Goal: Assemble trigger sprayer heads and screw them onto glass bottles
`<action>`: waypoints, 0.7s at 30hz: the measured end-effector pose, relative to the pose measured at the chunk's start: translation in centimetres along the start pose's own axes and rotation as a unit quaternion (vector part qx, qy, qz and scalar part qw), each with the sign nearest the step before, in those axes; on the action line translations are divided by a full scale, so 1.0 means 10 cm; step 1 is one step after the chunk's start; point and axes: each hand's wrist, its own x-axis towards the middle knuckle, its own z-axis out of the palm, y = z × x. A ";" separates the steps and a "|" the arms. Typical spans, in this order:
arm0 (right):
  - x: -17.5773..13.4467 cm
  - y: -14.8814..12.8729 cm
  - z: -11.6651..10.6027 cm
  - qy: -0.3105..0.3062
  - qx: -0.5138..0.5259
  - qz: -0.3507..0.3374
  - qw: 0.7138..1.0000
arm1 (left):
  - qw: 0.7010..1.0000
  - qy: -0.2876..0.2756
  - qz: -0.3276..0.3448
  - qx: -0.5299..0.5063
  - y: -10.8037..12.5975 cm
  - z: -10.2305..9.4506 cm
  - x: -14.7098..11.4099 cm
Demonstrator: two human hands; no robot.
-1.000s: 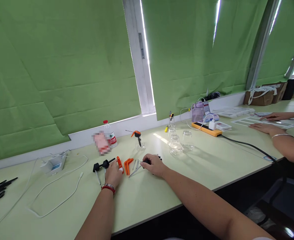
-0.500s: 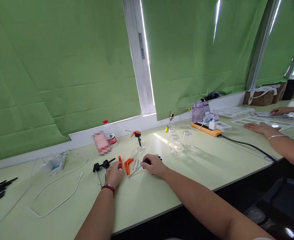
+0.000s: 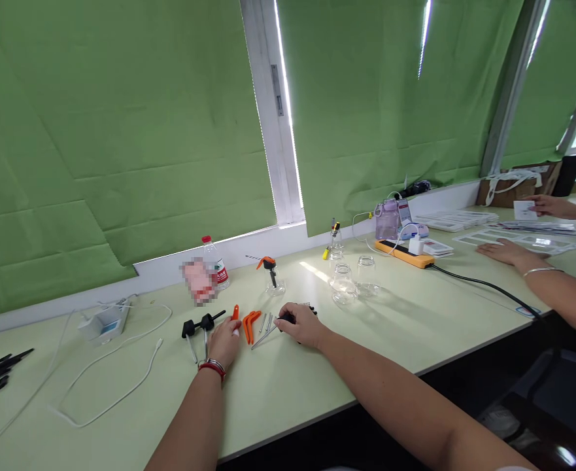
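Observation:
My left hand (image 3: 223, 343) is closed around an orange bent lever (image 3: 235, 313), whose upper end sticks out past the fingers. To its left lie black fittings (image 3: 208, 322) with metal rods. My right hand (image 3: 301, 325) grips a black part (image 3: 288, 318) with a thin metal rod (image 3: 264, 337) slanting down left to the table; most of the part is hidden by the fingers. Between the hands are more orange levers (image 3: 250, 327) and several small metal pins (image 3: 269, 321). Springs and small black pieces (image 3: 310, 307) show just beyond my right hand.
A glass jar (image 3: 276, 288) with a black and orange top stands behind. Clear glass jars (image 3: 344, 288) are to the right, near an orange power strip (image 3: 405, 254). A bottle (image 3: 218, 265) is at the back. Another person's hand (image 3: 503, 252) rests at far right; cables (image 3: 121, 392) lie left.
My left hand and the orange lever have shifted very slightly; my right hand stays put. At far right, the other person's far hand has lifted a small white card.

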 end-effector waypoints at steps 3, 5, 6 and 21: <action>0.00 0.00 0.00 -0.003 -0.003 0.002 1.000 | 0.999 0.004 0.029 -0.034 -0.03 0.02 0.02; 0.00 0.00 0.00 -0.004 -0.004 0.001 1.000 | 0.999 0.013 0.023 -0.039 -0.03 0.01 0.02; 0.00 0.00 0.00 -0.005 -0.003 0.002 1.000 | 0.999 0.016 0.018 -0.037 -0.03 0.00 0.02; 0.01 0.01 0.00 0.005 -0.026 -0.017 1.000 | 0.992 0.048 0.011 -0.115 0.23 -0.10 -0.15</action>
